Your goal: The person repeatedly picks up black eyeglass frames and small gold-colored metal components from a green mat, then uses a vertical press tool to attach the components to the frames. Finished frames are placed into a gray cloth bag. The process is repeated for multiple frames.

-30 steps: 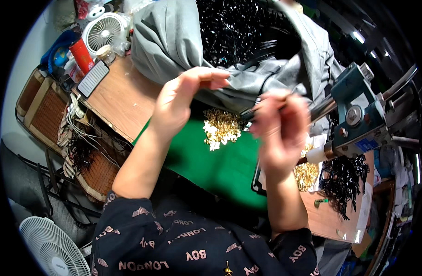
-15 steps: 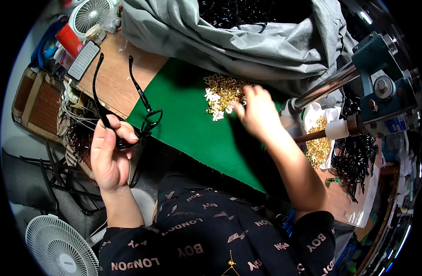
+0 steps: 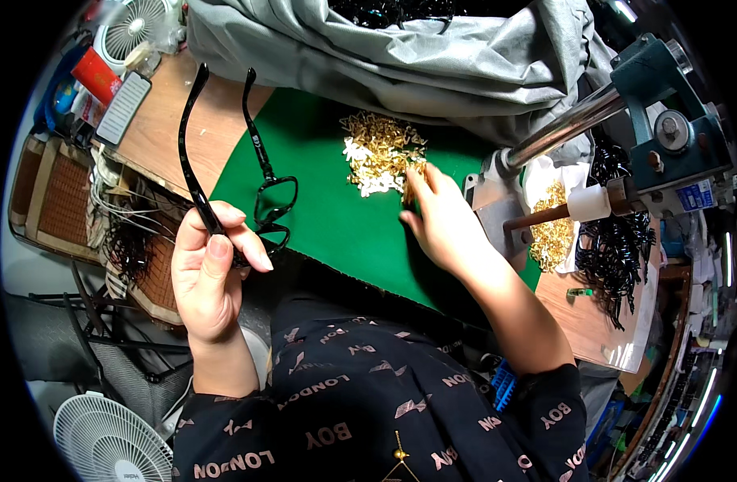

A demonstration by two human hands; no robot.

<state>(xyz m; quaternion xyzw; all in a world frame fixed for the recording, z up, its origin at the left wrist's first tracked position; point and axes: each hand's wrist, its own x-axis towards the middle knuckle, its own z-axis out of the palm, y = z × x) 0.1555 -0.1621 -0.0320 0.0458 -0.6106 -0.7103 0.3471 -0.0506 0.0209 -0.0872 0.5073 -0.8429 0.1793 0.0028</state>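
A pair of black eyeglasses (image 3: 191,153) is pinched in my left hand (image 3: 208,289), held by one temple near its hinge. Both temples point away from me, unfolded, and the rims hang to the right of my fingers. My right hand (image 3: 443,221) reaches over the green mat (image 3: 344,253), its fingertips at the right edge of a pile of small gold metal pieces (image 3: 380,153). Its thumb stands apart from the fingers, and I see nothing between them.
At the right stands a teal machine (image 3: 657,116) with a steel column and a copper-coloured rod. Beside it are a white bag of gold pieces (image 3: 553,233) and a heap of black temples (image 3: 613,257). Grey cloth (image 3: 457,68) lies along the back. A phone-like slab (image 3: 124,108) lies far left.
My view has shifted slightly. The glasses have tipped more upright in my left hand, showing more of the rims. My right hand has come to the pile's near right edge.
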